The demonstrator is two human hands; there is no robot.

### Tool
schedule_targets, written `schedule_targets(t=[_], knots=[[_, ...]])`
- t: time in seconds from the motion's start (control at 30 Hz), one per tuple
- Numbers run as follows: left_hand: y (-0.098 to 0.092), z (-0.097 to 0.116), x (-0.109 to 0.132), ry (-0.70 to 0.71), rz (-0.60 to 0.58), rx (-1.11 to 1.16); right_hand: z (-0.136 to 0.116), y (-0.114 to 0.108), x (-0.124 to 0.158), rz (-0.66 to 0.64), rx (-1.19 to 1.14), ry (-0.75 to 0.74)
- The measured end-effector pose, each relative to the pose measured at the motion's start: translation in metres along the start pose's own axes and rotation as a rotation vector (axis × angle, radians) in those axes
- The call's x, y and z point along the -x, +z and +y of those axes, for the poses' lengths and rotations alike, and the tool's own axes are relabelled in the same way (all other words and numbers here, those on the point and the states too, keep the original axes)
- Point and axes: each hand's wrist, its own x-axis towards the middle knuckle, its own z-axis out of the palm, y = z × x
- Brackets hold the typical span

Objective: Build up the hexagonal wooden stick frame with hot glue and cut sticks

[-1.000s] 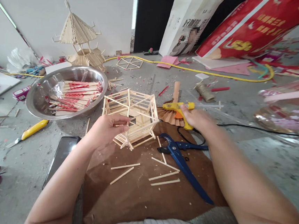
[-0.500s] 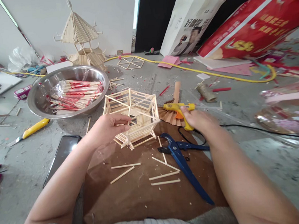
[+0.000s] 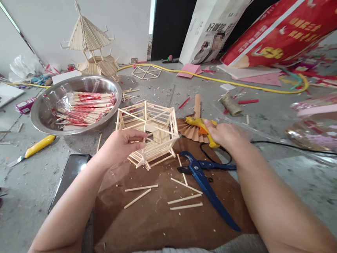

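A six-sided frame of thin wooden sticks (image 3: 158, 143) stands on a brown board (image 3: 130, 232). My left hand (image 3: 125, 144) is at its left front side, thumb and fingers closed in a pinch at the frame's sticks; what lies right between the fingertips is hard to see. To the right of the frame, my right hand (image 3: 226, 133) grips a yellow hot glue gun (image 3: 200, 125), its nose toward the left over a brown pleated fan (image 3: 185, 131). Several cut sticks (image 3: 185, 199) lie in front of the frame, beside a blue-handled cutter (image 3: 206, 186).
A steel basin (image 3: 38, 124) with wrapped sticks stands at the left, behind a yellow utility knife (image 3: 40, 145) and a phone (image 3: 68, 180). A stick pagoda (image 3: 88, 35) rises at the back. A yellow cable (image 3: 211, 78) crosses the floor; bags (image 3: 283, 26) lean at the right.
My right hand has turned the glue gun a little, its nose tipping slightly. My left hand stays at the frame. The whole view has shifted slightly.
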Motion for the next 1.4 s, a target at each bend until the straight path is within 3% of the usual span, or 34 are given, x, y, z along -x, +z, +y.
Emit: schedule_targets(t=[0.13,0.33,0.53,0.7,0.87,1.03,1.17,1.4], knots=[[0.0,0.0,0.0,0.009,0.004,-0.004,-0.003,-0.008,0.006,0.051,0.114,0.052],[0.0,0.001,0.0,0.003,-0.001,0.003,-0.013,-0.021,0.018,0.155,0.049,0.023],[0.0,-0.002,-0.001,0.028,0.006,0.015,-0.015,-0.023,0.025,0.312,0.048,-0.193],[0.0,0.001,0.0,-0.008,-0.005,0.03,-0.033,-0.036,0.039,0.391,-0.181,-0.38],[0.001,0.002,0.001,-0.013,0.002,0.023,-0.086,-0.062,0.061,0.336,-0.152,-0.718],[0.001,0.002,0.001,-0.022,0.001,0.031,-0.133,-0.067,0.062,0.148,-0.064,-0.847],[0.001,0.003,0.001,-0.013,0.01,0.021,-0.146,-0.063,0.056,0.0,-0.054,-0.828],[0.001,0.004,0.0,-0.017,0.019,0.019,-0.146,-0.058,0.055,-0.027,-0.108,-0.886]])
